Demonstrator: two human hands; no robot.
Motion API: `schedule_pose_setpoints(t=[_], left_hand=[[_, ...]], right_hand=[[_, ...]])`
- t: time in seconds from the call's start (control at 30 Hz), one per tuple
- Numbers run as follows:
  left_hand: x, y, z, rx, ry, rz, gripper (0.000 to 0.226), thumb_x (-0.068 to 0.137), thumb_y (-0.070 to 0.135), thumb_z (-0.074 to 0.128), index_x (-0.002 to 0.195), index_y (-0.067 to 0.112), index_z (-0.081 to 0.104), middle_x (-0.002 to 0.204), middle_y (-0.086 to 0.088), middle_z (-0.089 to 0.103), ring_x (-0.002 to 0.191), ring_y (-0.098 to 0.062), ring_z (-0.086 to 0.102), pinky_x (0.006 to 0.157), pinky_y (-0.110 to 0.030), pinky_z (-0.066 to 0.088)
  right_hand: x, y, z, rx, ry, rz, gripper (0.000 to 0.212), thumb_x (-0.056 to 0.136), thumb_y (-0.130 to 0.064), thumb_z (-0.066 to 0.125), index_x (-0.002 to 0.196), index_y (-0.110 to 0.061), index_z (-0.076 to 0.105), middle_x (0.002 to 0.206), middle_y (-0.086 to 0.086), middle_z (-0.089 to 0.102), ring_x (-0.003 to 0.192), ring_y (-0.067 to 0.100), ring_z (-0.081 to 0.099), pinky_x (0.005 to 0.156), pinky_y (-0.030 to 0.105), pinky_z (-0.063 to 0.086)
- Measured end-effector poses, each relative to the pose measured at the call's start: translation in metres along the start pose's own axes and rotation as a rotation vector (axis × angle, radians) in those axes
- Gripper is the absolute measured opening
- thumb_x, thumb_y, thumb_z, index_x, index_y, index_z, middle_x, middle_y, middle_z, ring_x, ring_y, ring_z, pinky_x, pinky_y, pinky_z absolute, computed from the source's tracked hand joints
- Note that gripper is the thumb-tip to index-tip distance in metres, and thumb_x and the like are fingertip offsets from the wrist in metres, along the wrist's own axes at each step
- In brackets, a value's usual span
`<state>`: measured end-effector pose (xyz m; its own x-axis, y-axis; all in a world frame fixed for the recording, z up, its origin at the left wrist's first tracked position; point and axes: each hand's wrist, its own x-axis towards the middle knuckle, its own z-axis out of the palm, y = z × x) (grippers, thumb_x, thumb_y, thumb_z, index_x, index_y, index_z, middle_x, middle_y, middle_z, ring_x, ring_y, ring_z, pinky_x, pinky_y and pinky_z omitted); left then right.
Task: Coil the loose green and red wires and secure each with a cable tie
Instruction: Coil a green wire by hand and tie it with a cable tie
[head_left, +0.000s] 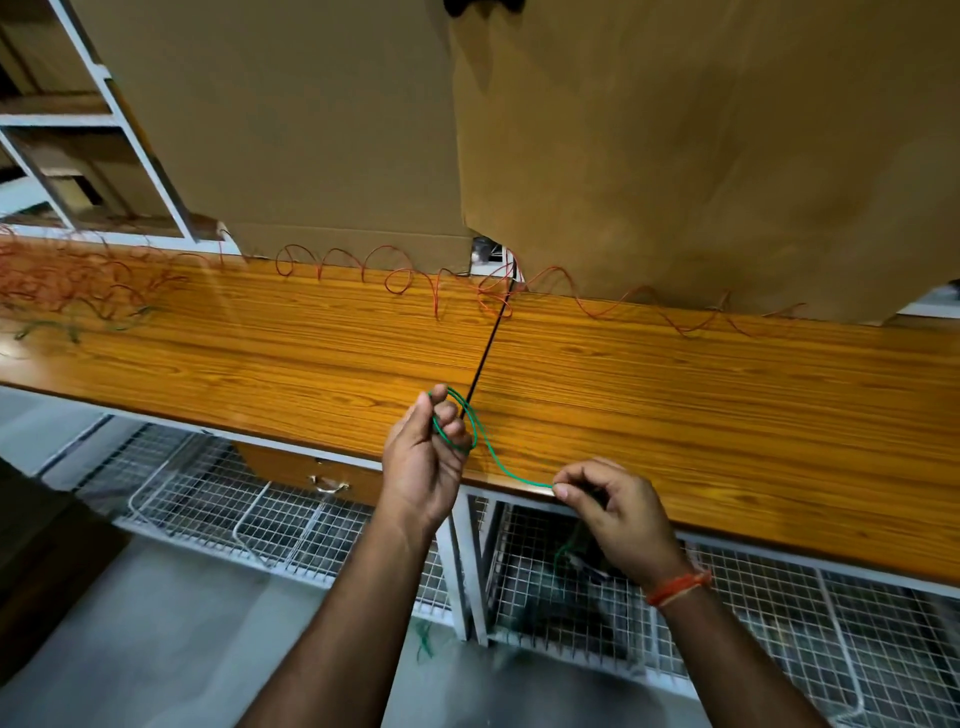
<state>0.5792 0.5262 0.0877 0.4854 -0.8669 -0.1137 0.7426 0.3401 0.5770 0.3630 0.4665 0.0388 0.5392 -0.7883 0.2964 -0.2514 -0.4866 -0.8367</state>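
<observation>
Left hand gripping green wire loops, right hand pinching strand

Green wire: thin, a few small loops gathered at the wooden bench's front edge, one strand curving rightward, the rest dropping below the bench | Red wire: thin, loose curls strung along the bench's back edge, tangled heap at far left, possibly mixed with green strands there
</observation>
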Motion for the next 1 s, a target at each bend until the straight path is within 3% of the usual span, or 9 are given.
schedule_pose_setpoints(t=[0.1,0.2,0.33,0.47,0.63,0.77,0.9,1.0], left_hand=[[-0.005,-0.01,0.0,0.331,-0.042,0.065,0.023,0.111,0.02,0.038,0.107,0.007,0.056,0.07,-0.005,0.065,0.056,-0.013,0.063,0.054,-0.019,0.051],[-0.015,-0.014,0.006,0.597,-0.152,0.07,0.026,0.111,0.023,0.036,0.109,0.006,0.055,0.072,-0.008,0.071,0.058,-0.015,0.068,0.058,-0.022,0.053],[-0.027,-0.019,0.011,0.772,-0.302,0.079,0.026,0.111,0.02,0.039,0.097,0.005,0.055,0.058,-0.002,0.056,0.044,-0.011,0.045,0.045,-0.02,0.038],[-0.029,-0.018,0.01,0.671,-0.362,-0.009,0.024,0.103,0.028,0.048,0.096,0.006,0.051,0.054,0.004,0.033,0.043,-0.006,0.025,0.043,-0.019,0.022],[-0.034,-0.015,0.001,0.534,-0.41,-0.12,0.034,0.102,0.034,0.046,0.087,0.008,0.062,0.051,0.006,0.027,0.04,-0.006,0.02,0.048,-0.027,0.012],[-0.038,-0.011,0.001,0.347,-0.403,-0.171,0.026,0.101,0.028,0.048,0.082,0.013,0.056,0.049,0.009,0.031,0.038,-0.002,0.024,0.043,-0.021,0.016],[-0.037,-0.009,0.003,0.249,-0.366,-0.182,0.026,0.105,0.025,0.044,0.085,0.01,0.052,0.048,0.009,0.037,0.038,-0.002,0.031,0.043,-0.017,0.029],[-0.039,-0.01,0.006,0.326,-0.336,-0.146,0.026,0.105,0.023,0.049,0.086,0.006,0.053,0.05,0.002,0.042,0.042,-0.007,0.038,0.045,-0.018,0.037]], right_hand=[[0.009,-0.024,-0.004,-0.019,-0.053,-0.139,0.008,0.094,-0.021,0.071,0.092,-0.028,0.074,0.092,-0.009,0.064,0.093,0.012,0.063,0.078,0.031,0.05],[0.022,-0.051,-0.006,-0.027,-0.039,-0.267,0.005,0.093,-0.022,0.072,0.095,-0.022,0.076,0.093,-0.006,0.059,0.094,0.014,0.06,0.079,0.03,0.048],[0.037,-0.073,-0.005,-0.026,-0.044,-0.342,0.008,0.091,-0.013,0.074,0.098,-0.016,0.078,0.092,-0.001,0.056,0.093,0.016,0.06,0.082,0.026,0.05],[0.048,-0.084,-0.005,-0.043,0.006,-0.354,0.01,0.088,-0.007,0.077,0.096,-0.014,0.078,0.093,-0.002,0.058,0.09,0.009,0.06,0.075,0.02,0.046],[0.051,-0.084,-0.001,0.069,0.053,-0.288,0.013,0.092,-0.006,0.074,0.1,-0.015,0.077,0.099,-0.002,0.062,0.091,0.013,0.062,0.074,0.021,0.049],[0.046,-0.068,0.007,0.024,0.021,-0.165,0.012,0.097,-0.026,0.07,0.105,-0.019,0.076,0.101,-0.007,0.064,0.096,0.009,0.062,0.077,0.02,0.049],[0.038,-0.055,0.016,0.039,-0.066,-0.118,0.028,0.103,-0.038,0.054,0.086,-0.021,0.069,0.083,-0.01,0.06,0.083,0.009,0.06,0.073,0.032,0.045],[0.037,-0.048,0.02,0.168,-0.071,-0.002,0.039,0.102,-0.045,0.049,0.086,-0.013,0.063,0.079,0.004,0.06,0.076,0.015,0.058,0.069,0.043,0.045]])
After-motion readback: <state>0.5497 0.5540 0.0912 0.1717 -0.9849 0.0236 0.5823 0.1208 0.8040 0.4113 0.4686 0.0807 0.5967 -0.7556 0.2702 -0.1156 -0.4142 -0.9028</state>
